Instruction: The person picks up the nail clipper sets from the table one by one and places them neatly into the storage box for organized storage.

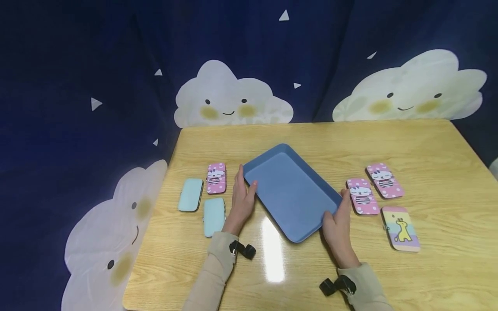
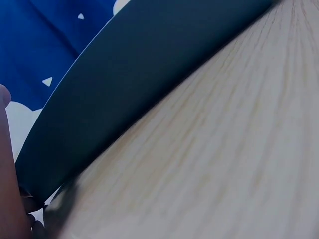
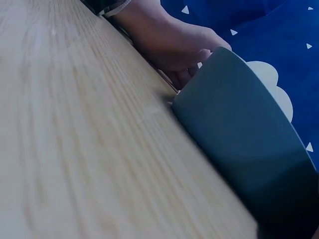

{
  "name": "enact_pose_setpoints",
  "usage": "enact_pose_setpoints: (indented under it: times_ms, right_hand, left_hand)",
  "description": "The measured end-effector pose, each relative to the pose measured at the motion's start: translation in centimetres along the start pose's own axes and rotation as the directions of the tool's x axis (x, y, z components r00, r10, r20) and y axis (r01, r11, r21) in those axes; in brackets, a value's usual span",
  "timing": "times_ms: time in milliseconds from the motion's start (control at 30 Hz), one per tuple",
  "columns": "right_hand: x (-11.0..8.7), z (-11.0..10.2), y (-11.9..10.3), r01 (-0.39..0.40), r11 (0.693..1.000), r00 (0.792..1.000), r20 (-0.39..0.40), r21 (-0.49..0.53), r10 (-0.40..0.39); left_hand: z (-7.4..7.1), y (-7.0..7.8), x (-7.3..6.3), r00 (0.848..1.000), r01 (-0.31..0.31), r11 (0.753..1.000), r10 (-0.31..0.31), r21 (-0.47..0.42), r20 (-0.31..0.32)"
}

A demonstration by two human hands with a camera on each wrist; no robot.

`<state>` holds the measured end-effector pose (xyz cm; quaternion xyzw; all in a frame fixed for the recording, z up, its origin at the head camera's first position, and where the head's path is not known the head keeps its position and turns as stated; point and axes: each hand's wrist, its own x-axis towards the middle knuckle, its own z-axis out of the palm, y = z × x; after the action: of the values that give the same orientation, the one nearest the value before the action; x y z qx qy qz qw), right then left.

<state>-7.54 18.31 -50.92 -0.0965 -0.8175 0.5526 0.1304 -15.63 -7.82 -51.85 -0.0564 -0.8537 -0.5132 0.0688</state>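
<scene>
A blue rectangular tray [image 1: 292,194] sits at an angle on the wooden table, one corner toward the far edge. My left hand [image 1: 243,201] grips its left corner, thumb by the rim and fingers along the outside. At the right corner my right hand [image 1: 337,226] holds the tray, thumb over the near side and fingers around the outer wall. The left wrist view shows the tray's side wall [image 2: 109,84] low over the wood. Across the tray wall [image 3: 239,129], the right wrist view shows the left hand [image 3: 174,45] at a corner.
Left of the tray lie a pink cat case [image 1: 216,178] and two pale blue cases [image 1: 190,194]. On the right are two pink cat cases [image 1: 362,196], close to the right fingertips, and a striped giraffe case [image 1: 401,229]. A dark blue cloud-print curtain [image 1: 249,39] hangs behind.
</scene>
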Motion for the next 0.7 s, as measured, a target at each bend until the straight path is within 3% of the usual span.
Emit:
enact_pose_setpoints:
  times_ms: [267,467,700]
  right_hand:
    - [0.3,0.2,-0.2,-0.055,0.994,0.997,-0.057,0.099,0.061]
    - [0.8,0.5,-0.4,-0.095,0.975,0.991,-0.078,0.199,0.113]
    - [1.4,0.4,-0.1,-0.112,0.958,0.987,-0.082,0.265,0.139]
  left_hand:
    - [0.2,-0.1,-0.1,0.999,-0.04,0.999,0.039,-0.028,-0.026]
    - [0.3,0.2,-0.8,0.999,-0.006,0.999,0.003,-0.049,-0.048]
    - [1.0,0.7,-1.9,0.992,-0.006,0.998,-0.002,-0.058,-0.126]
